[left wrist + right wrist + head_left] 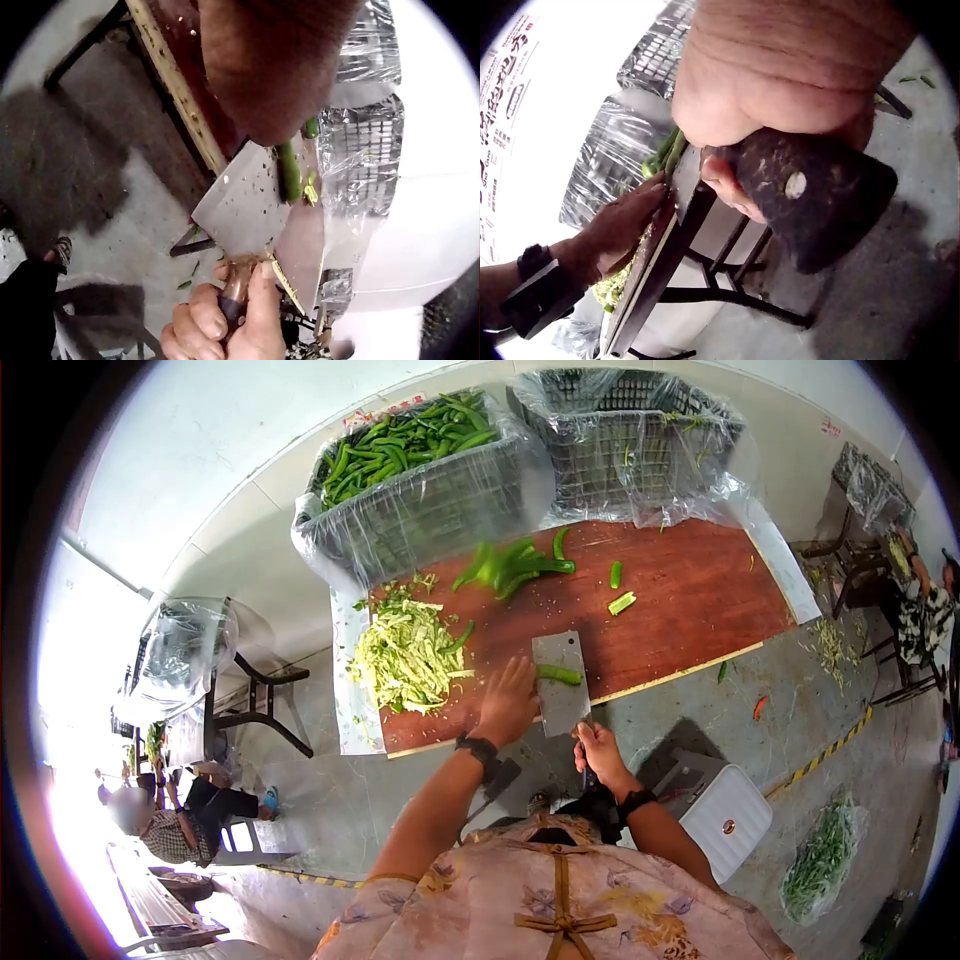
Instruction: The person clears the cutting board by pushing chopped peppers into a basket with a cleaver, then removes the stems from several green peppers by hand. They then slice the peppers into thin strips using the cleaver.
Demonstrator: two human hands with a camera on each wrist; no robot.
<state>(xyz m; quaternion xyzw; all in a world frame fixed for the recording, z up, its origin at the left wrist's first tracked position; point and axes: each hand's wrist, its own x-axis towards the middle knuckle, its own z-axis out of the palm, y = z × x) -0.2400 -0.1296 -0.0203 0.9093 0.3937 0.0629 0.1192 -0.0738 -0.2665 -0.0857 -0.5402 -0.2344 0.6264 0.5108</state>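
Note:
My right hand (598, 748) grips the handle of a broad cleaver (562, 705); in the left wrist view its fingers (206, 319) curl round that handle. The cleaver's wide grey blade lies over the front edge of a red-brown board (690, 590). A green pepper (558, 675) lies across the blade. My left hand (508, 700) rests flat on the board just left of the blade, fingers stretched forward and its edge near the pepper's end. To its left is a heap of pale green shreds (410, 660). Several whole green peppers (515, 567) lie farther back.
Behind the board stand a plastic-lined crate (430, 500) full of green peppers and another lined crate (640, 460). A cut pepper piece (622, 603) lies on the right. A white stool (725, 820) and a bag of greens (825, 860) are on the floor. Another person (180, 825) sits far left.

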